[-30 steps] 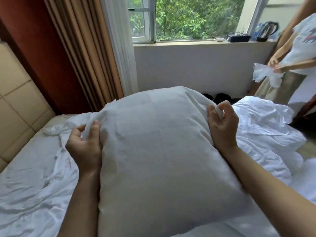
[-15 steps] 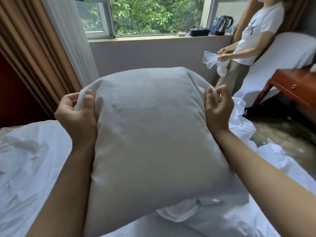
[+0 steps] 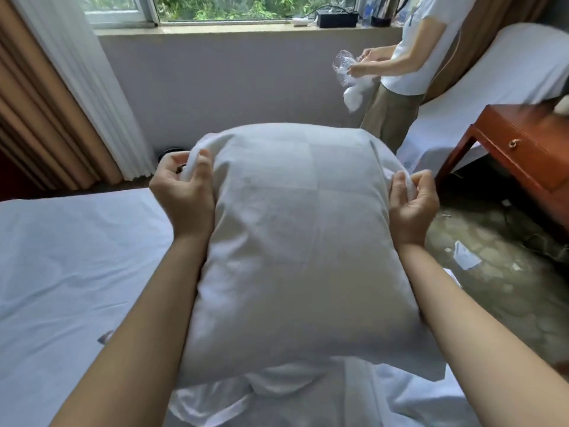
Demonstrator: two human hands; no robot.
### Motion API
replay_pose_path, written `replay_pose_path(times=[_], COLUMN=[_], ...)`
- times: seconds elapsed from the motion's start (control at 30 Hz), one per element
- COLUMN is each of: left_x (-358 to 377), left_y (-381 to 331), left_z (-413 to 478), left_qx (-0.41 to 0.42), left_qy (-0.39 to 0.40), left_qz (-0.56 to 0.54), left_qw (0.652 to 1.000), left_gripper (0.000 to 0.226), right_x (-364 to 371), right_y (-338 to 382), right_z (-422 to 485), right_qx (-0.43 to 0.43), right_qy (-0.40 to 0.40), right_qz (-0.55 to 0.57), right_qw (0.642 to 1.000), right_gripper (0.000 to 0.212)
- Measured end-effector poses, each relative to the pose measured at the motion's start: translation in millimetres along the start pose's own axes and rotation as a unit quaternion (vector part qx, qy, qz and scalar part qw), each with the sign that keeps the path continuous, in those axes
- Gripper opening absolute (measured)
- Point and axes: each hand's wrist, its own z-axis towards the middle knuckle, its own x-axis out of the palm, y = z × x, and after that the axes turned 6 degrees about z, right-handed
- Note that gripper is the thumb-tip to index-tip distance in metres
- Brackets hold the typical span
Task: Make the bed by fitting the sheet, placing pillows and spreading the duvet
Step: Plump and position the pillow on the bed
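A plump white pillow [image 3: 295,241] in its case hangs in front of me, held up off the bed. My left hand [image 3: 183,195] pinches the case fabric at the pillow's upper left corner. My right hand [image 3: 412,201] pinches the fabric at the upper right corner. Below the pillow lies bunched white bedding [image 3: 246,392], partly hidden by it. The white fitted sheet [image 3: 70,266] covers the mattress on the left.
A person [image 3: 409,63] stands at the back right, handling a clear plastic bag [image 3: 346,69]. A red-brown wooden table [image 3: 520,149] stands on the right, with a white-covered chair behind it. Paper scraps [image 3: 465,257] lie on the floor. Curtains [image 3: 61,97] hang on the left.
The pillow has swung from over the bed toward the right and the view has tilted down. Both hands keep hold of its upper corners, their fingers now bunching the fabric.
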Motion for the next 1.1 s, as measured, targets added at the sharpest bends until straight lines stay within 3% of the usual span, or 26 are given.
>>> replay_pose_path(times=[0.13, 0.23, 0.43, 0.63, 0.83, 0.93, 1.1], left_x=[51, 66, 27, 3, -22, -45, -85], left_y=[19, 56, 135, 140, 141, 140, 128], left_z=[-30, -59, -130, -157, -170, -181, -196], left_qx=[0.004, -0.044, -0.163, -0.178, -0.147, -0.118, -0.088], left_qy=[0.031, 0.101, 0.254, 0.283, 0.349, 0.385, 0.428], left_qz=[0.027, 0.119, 0.266, 0.288, 0.331, 0.352, 0.33], left_qw=[0.999, 0.987, 0.916, 0.897, 0.864, 0.845, 0.837], left_gripper=[0.014, 0.034, 0.028, 0.028, 0.045, 0.059, 0.059], right_x=[-20, -27, -56, -76, -87, -93, -92], right_y=[-50, -85, -144, -147, -126, -111, -64], right_z=[7, -11, -77, -105, -123, -132, -173], right_qx=[0.037, 0.08, 0.189, 0.237, 0.154, 0.075, -0.034], right_qy=[-0.001, 0.033, 0.211, 0.232, 0.188, 0.181, 0.297], right_qz=[-0.03, -0.071, -0.195, -0.244, -0.265, -0.251, -0.19], right_qw=[0.999, 0.994, 0.939, 0.911, 0.933, 0.948, 0.935], right_gripper=[0.024, 0.023, 0.03, 0.03, 0.043, 0.034, 0.027])
